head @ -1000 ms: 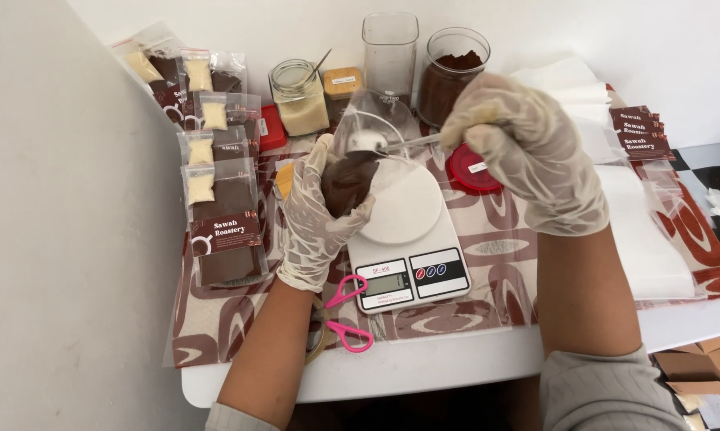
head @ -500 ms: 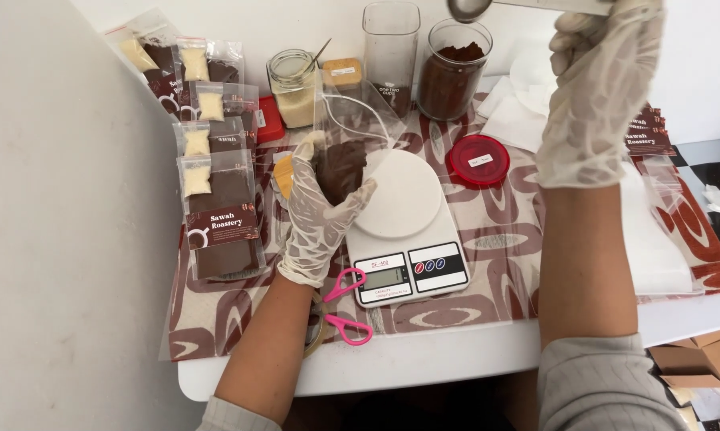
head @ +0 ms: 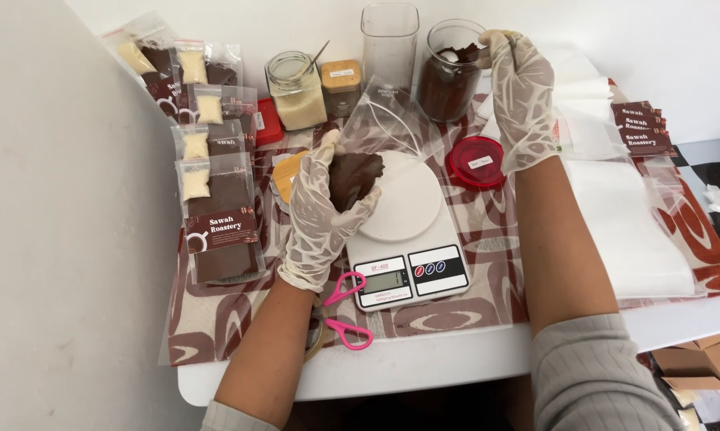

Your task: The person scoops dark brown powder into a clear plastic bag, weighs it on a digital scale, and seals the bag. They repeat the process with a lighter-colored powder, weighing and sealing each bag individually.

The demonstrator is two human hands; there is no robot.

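A white table (head: 456, 363) is carrying everything, with a patterned red-and-cream mat (head: 487, 307) lying over most of its top. On the mat's right side a stack of white paper sheets (head: 631, 231) is resting under clear film, with a small pile of dark printed labels (head: 643, 128) sitting beyond it. Along the left edge a row of filled packets (head: 216, 199), brown powder with pale inserts, is lying in a line toward the wall. A white kitchen scale (head: 404, 239) is standing in the middle, its round plate bare. Behind it a tall clear container (head: 389, 40) is standing beside a glass jar of brown powder (head: 448, 76), and a smaller jar of pale powder (head: 297, 92) is sitting to the left of those. The right hand (head: 523, 100), gloved, is reaching to the rim of the brown powder jar; its fingers are curled at the mouth, and whether they are clasping anything is not discernible. The left hand (head: 324, 211), also gloved, is clenching a clear plastic pouch (head: 376, 140) partly filled with brown powder, holding it just over the left edge of the scale. A red jar lid (head: 476, 161) is lying on the mat just right of the scale. Pink scissors (head: 345, 311) are lying near the front edge, beside the left wrist.
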